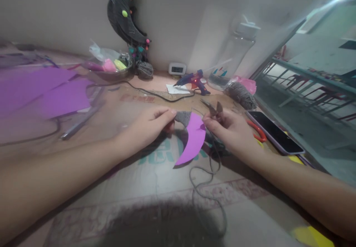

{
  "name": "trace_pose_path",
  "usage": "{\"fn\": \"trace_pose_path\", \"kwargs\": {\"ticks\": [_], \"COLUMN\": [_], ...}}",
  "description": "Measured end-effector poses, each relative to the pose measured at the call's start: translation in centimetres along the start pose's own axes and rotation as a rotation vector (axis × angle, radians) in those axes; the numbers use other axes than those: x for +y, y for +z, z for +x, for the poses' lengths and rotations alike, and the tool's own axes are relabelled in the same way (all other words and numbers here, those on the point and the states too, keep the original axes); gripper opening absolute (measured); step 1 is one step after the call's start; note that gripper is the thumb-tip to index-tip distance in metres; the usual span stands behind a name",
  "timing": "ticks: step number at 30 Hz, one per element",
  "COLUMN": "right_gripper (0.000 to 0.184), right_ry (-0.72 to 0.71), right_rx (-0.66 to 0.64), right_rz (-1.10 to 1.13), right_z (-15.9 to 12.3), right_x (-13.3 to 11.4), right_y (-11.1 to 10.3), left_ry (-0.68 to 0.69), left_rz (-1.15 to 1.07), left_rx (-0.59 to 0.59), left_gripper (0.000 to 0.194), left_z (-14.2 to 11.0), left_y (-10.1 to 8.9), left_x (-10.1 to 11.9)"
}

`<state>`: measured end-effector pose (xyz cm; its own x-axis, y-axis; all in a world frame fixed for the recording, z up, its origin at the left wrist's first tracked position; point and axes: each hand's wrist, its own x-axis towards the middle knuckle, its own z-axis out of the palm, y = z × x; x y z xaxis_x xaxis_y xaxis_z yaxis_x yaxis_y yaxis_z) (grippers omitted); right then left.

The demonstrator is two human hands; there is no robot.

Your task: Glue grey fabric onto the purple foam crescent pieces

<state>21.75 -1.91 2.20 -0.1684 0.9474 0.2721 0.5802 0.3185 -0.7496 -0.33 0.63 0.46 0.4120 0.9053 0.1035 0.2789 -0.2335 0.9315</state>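
Note:
My left hand pinches the upper end of a purple crescent, cut from paper or thin card. Grey yarn is wrapped round that end; the rest is bare purple down to its point. At the crescent's right edge, my right hand is closed, thumb and finger pinching the grey yarn. A pointed metal tool, like pliers or snips, sticks up from this hand, and a red handle shows behind it. Loose grey strand hangs in loops below onto the table.
A glue gun with a red light rests on white paper, its cable running left. Behind stand a yarn-wrapped moon, a bowl, a clock and a clear jar. Purple sheets lie left; a phone and yarn ball right.

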Motion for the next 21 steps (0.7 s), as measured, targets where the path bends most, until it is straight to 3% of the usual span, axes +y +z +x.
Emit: {"fn": "trace_pose_path", "kwargs": {"ticks": [6, 12, 15, 21], "right_gripper": [0.036, 0.031, 0.032, 0.037], "right_ry": [0.139, 0.157, 0.19, 0.208], "right_rx": [-0.127, -0.063, -0.112, -0.204], "right_rz": [0.137, 0.304, 0.371, 0.452], "right_z": [-0.8, -0.6, -0.3, -0.3], "right_x": [0.3, 0.6, 1.0, 1.1], "right_y": [0.5, 0.6, 0.6, 0.9], "left_ry": [0.01, -0.021, 0.0, -0.097], "left_rz": [0.012, 0.005, -0.019, -0.157], "left_rx": [-0.032, -0.198, -0.267, -0.376], "left_gripper": [0.039, 0.031, 0.029, 0.029], "left_z": [0.0, -0.2, 0.0, 0.2], "left_y": [0.1, 0.2, 0.0, -0.5], "left_x": [0.2, 0.1, 0.1, -0.3]}}
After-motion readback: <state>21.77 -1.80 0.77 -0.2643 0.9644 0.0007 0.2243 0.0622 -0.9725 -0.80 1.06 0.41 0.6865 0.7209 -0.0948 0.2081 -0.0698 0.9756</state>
